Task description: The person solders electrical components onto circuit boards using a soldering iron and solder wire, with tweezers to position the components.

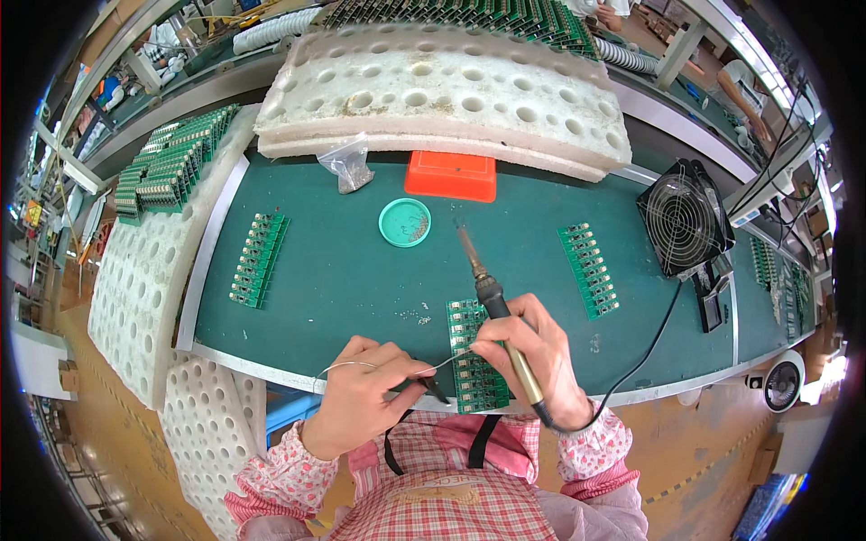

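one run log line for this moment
left hand: holds solder wire | right hand: holds soldering iron, tip raised | circuit board: on green mat

I have only one view, from the head, looking steeply down and close at the green workbench; my forearms enter from the lower edge.

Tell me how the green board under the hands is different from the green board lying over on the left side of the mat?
The board under the hands is touched by the right hand, and the left hand holds wire beside it; the left board lies untouched. The near board sits at the mat's front edge; the left board sits farther back and looks narrower. Both are green boards with rows of small parts.
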`<state>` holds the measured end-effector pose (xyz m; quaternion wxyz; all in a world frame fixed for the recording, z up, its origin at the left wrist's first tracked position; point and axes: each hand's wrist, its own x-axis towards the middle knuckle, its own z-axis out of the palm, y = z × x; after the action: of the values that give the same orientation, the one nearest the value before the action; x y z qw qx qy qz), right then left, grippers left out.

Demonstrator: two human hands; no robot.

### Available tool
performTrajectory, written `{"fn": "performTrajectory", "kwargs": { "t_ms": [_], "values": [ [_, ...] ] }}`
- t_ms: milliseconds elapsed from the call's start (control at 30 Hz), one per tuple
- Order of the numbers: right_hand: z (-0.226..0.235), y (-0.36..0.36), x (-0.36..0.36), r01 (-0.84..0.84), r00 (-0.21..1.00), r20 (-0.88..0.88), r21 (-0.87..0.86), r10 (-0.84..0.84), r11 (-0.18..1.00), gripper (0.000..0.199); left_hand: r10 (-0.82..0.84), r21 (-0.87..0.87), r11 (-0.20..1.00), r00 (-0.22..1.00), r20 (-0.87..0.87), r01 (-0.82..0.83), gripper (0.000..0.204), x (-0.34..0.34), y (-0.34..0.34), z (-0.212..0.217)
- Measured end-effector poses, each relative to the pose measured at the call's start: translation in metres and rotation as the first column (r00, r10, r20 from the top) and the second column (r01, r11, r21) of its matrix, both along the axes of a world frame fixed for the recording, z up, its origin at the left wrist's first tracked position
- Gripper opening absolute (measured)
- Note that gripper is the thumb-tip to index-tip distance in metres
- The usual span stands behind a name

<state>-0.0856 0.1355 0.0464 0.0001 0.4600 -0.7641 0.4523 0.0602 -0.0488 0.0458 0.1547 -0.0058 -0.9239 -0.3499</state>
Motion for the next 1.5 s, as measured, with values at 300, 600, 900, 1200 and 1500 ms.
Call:
{"fn": "performTrajectory", "kwargs": {
  "t_ms": [300,600,900,1200,1500],
  "values": [
    [-0.029,0.014,0.019,0.211,0.977,0.026,0.003,-0.211,0.977,0.032,0.236,0.317,0.922,0.972,-0.002,-0.223,0.024,0.004,-0.015,-0.029],
    [-0.038,0.030,0.038,0.173,0.980,-0.134,0.214,-0.146,0.962,0.055,0.171,0.178,0.966,0.981,0.095,-0.186,0.028,0.002,-0.011,-0.030],
    [-0.034,0.031,0.027,0.171,0.983,-0.101,0.246,-0.151,0.954,0.055,0.423,0.149,0.893,0.905,0.044,-0.425,0.012,0.000,-0.048,-0.033],
    [-0.036,0.030,0.029,0.201,0.979,-0.101,0.273,-0.179,0.941,0.053,0.382,0.190,0.902,0.922,0.066,-0.387,0.014,-0.002,-0.061,-0.045],
    [-0.038,0.031,0.029,0.202,0.978,-0.107,0.271,-0.179,0.941,0.053,0.372,0.172,0.910,0.926,0.057,-0.377,0.016,-0.004,-0.062,-0.046]
  ]
}}
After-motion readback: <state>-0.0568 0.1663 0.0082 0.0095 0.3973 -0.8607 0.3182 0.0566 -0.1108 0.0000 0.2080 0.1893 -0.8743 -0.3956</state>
